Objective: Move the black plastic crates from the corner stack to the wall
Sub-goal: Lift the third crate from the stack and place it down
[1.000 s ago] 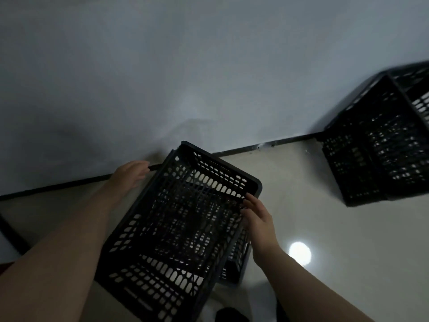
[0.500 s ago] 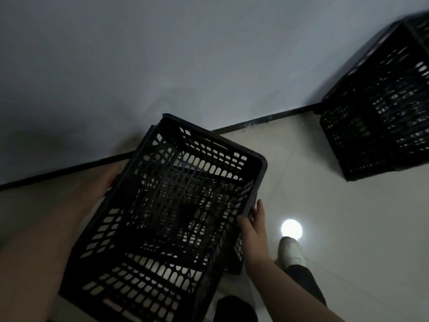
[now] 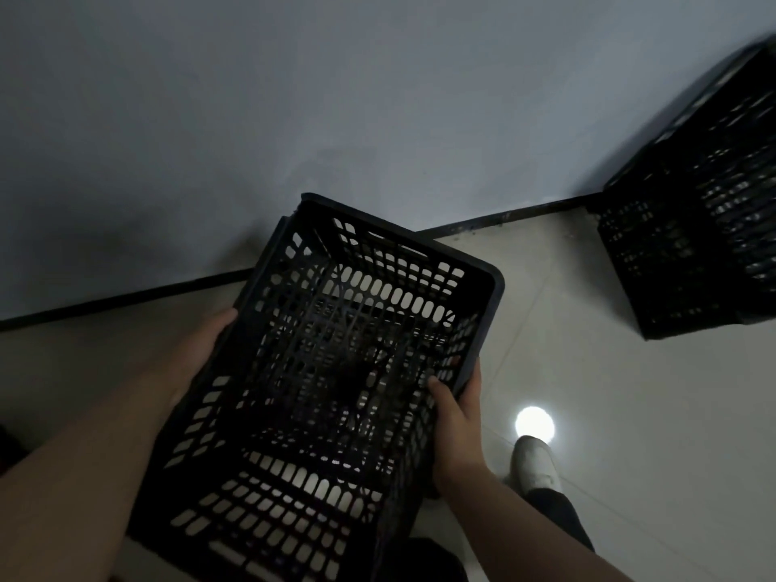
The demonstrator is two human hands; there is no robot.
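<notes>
I hold a black perforated plastic crate (image 3: 327,371) in front of me, its open top facing me and its far end near the grey wall (image 3: 294,98). My left hand (image 3: 201,350) grips the crate's left rim. My right hand (image 3: 457,417) grips the right rim, thumb inside and fingers outside. The crate is off the floor and tilted. Another black crate stack (image 3: 697,228) stands on the floor against the wall at the right.
A black skirting strip (image 3: 126,296) runs along the wall's base. The pale tiled floor (image 3: 630,413) shows a bright round light reflection (image 3: 534,422). My white shoe (image 3: 533,464) stands on the floor just right of the held crate.
The crate has come up closer to me and both hands have taken firm hold of its side rims. My foot stepped forward into view. The stack at the right shifted up and right in view.
</notes>
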